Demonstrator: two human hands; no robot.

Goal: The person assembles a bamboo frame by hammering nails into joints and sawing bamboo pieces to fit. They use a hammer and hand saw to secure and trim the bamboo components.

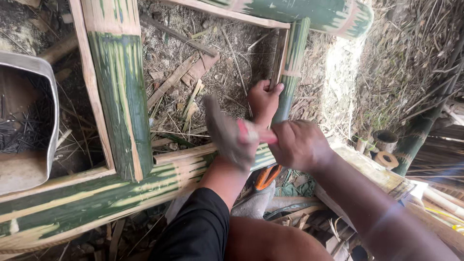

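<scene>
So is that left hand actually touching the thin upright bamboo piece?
Touching. The head view shows the left hand with its fingers curled round the thin bamboo piece, thumb pressed on its edge, no gap visible.

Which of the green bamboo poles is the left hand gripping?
The thin upright green bamboo pole at the frame's right side; the left hand grips it, the thicker poles are untouched.

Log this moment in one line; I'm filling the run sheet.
left hand: grips thin bamboo piece | right hand: holds hammer | bamboo frame on ground

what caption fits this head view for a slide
Left hand steadies a thin green bamboo strip on a bamboo frame while the right hand swings a blurred hammer.
</scene>
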